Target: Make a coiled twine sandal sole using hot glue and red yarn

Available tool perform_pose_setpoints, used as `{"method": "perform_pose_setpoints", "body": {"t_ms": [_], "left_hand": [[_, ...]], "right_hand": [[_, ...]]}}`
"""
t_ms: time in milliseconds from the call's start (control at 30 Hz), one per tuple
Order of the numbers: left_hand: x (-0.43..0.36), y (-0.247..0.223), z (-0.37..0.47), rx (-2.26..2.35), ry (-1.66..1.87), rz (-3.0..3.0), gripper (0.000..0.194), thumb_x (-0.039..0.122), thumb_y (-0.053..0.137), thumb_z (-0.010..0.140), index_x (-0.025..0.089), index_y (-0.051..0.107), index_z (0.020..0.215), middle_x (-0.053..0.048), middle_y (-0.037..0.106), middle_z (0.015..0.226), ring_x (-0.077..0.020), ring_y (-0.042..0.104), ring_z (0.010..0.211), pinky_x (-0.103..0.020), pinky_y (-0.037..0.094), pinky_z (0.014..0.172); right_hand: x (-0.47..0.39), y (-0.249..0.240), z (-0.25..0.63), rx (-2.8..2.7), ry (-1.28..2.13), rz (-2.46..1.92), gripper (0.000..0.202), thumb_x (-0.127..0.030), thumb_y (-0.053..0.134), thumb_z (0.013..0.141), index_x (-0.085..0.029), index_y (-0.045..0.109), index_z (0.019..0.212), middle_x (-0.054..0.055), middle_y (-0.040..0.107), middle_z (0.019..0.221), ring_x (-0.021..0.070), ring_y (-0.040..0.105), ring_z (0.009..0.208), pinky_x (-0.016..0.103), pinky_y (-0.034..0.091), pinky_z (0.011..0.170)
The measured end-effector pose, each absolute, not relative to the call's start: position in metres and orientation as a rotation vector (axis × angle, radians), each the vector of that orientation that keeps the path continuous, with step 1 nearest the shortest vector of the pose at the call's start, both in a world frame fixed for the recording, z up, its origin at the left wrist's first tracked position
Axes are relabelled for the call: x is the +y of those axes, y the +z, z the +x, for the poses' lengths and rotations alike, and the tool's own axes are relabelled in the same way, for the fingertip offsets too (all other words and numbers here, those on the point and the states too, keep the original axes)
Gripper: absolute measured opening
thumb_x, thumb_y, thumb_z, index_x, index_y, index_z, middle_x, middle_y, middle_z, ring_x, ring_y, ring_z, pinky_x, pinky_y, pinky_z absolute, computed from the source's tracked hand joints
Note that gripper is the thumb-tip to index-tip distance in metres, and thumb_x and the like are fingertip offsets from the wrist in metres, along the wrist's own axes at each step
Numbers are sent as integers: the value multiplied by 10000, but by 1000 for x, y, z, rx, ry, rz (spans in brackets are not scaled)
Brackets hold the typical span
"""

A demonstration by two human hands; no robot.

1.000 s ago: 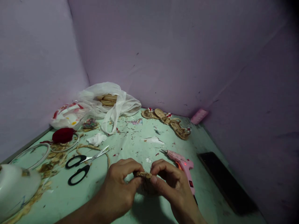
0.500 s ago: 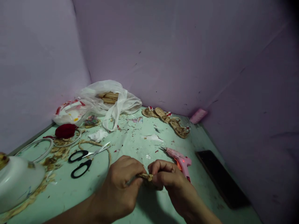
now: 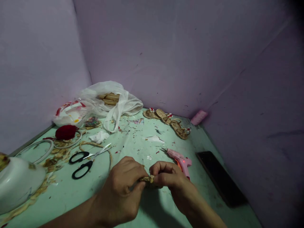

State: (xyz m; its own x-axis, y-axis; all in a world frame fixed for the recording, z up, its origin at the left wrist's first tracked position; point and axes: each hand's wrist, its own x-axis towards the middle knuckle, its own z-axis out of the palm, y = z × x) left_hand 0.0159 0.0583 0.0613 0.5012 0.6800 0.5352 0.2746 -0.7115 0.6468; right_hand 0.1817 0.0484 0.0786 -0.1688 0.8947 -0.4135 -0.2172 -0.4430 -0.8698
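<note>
Between both hands, above the near part of the table, is a small piece of tan braided fibre (image 3: 147, 179), mostly covered by fingers. My left hand (image 3: 125, 186) pinches its left side between thumb and fingers. On the other side, my right hand (image 3: 169, 180) closes thumb and index finger on its right end. Just beyond the right hand lies a pink glue gun (image 3: 179, 159) with a small red light glowing. Black-handled scissors (image 3: 89, 160) rest to the left of the left hand, blades parted and pointing away.
Small woven sandals (image 3: 166, 118) with red and white beads lie at the back, near a pink roll (image 3: 199, 117). A dark phone (image 3: 222, 179) is at right. A plastic bag (image 3: 111, 91), dark red yarn (image 3: 66, 132), hoops (image 3: 48, 152) and a white bowl (image 3: 21, 183) occupy the left.
The fingers of my right hand have shifted slightly on the braided fibre. My left hand keeps nearly the same pinch. The whole view has moved a little.
</note>
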Motion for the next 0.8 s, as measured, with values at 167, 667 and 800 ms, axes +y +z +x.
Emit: {"method": "perform_pose_setpoints", "body": {"t_ms": [167,667,800], "left_hand": [[60,63,16,755,1119,2265,181,16,452,719,159,558,755,-20,581,648,-140,516,625,-321,422,651],[52,69,19,1025,959,2018,50,160,518,743,180,552,711,-11,601,700,-161,549,713,-321,442,653],[52,66,20,1069,976,2019,91,168,503,751,177,528,665,-2,581,651,-156,534,674,-316,419,631]], "right_hand": [[50,77,181,-877,1744,-1258,80,-130,544,477,-148,580,546,-36,496,489,96,354,514,239,246,528],[50,80,179,-934,1672,-1301,41,-148,538,468,-151,531,508,-49,439,461,89,330,503,235,224,505],[51,82,178,-934,1681,-1289,28,-150,544,472,-149,534,498,-45,446,458,87,341,499,235,240,511]]}}
